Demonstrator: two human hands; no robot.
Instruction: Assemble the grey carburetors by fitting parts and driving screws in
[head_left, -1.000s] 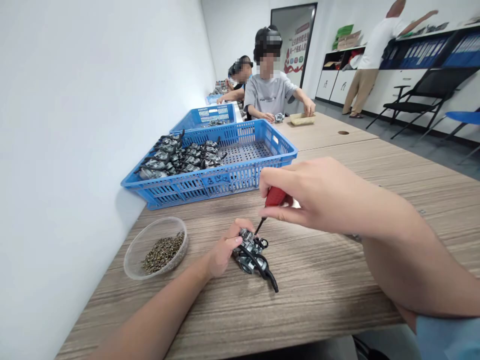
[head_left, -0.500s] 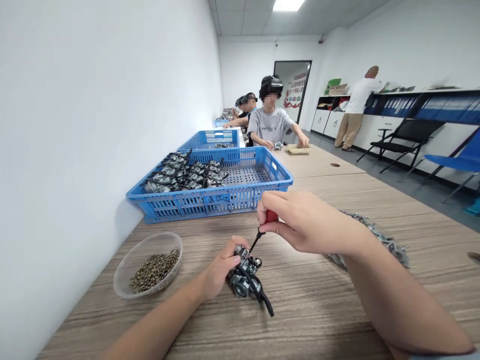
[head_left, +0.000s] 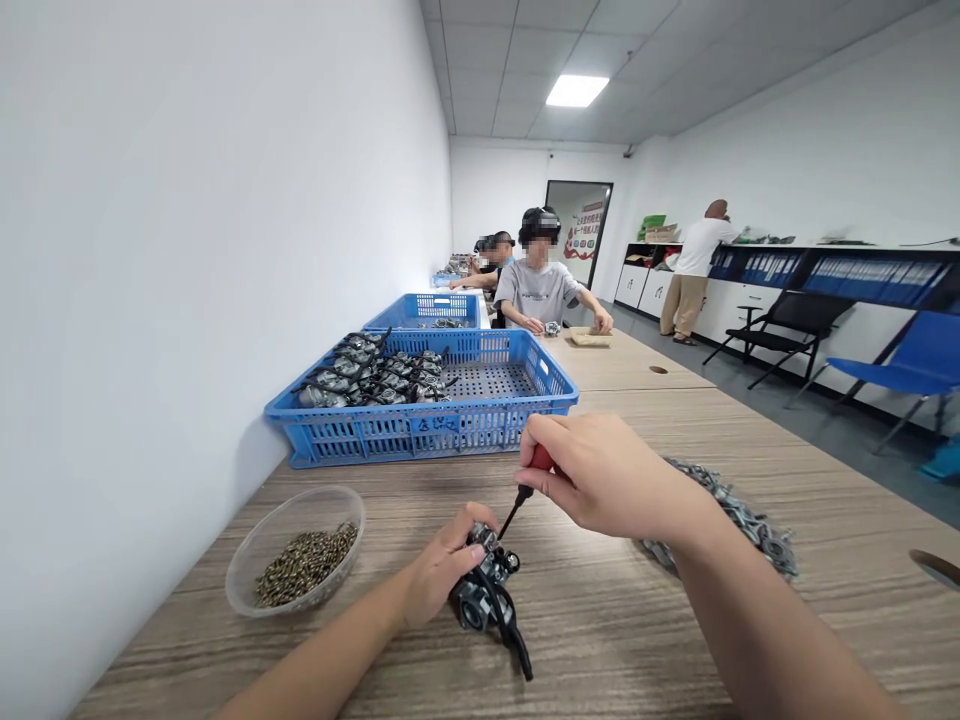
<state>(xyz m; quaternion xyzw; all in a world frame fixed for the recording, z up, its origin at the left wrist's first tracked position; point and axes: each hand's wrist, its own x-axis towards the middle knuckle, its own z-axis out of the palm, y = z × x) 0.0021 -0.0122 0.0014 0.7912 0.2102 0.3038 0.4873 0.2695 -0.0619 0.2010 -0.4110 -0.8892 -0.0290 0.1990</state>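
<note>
My left hand grips a small grey metal carburetor with a black hose, resting on the wooden table near its front edge. My right hand holds a red-handled screwdriver from above. Its dark shaft slants down-left and its tip touches the top of the carburetor. Most of the handle is hidden inside my fist.
A clear bowl of small brass screws sits at the left. Behind stands a blue basket holding several carburetors. A pile of metal parts lies right of my arm. People sit farther along the table; another stands at the cabinets.
The camera has tilted upward, so the hands and carburetor sit lower in view and the ceiling shows. Both hands keep their grip; the screwdriver stays on the carburetor.
</note>
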